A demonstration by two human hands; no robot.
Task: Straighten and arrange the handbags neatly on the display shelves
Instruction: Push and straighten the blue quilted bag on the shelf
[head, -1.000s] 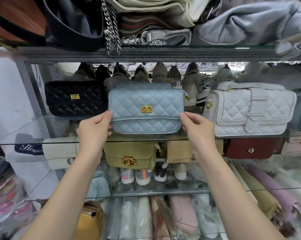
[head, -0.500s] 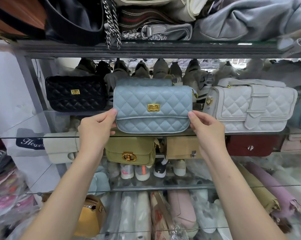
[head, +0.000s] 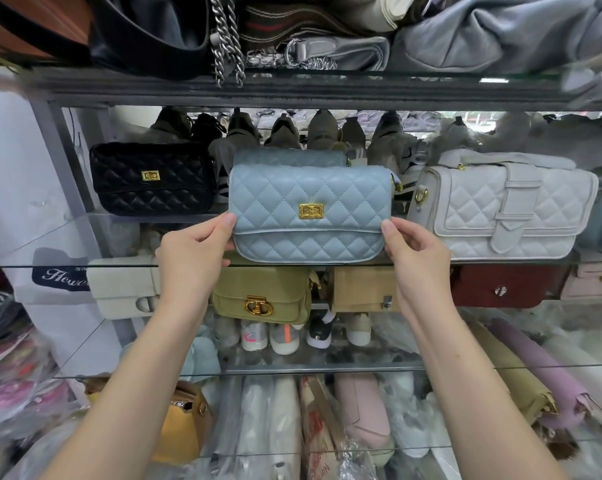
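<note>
White script reading "Flewe", cut off at its right end, is seen on a dark label (head: 62, 276) fixed to a white surface (head: 50, 317) at the left. Red print on a plastic-wrapped package (head: 318, 445) below cannot be read.

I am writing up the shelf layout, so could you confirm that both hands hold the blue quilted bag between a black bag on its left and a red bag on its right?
No: the head view shows a white bag on its right, not a red one. The left hand and right hand hold the blue quilted bag, with the black bag on its left.
</note>
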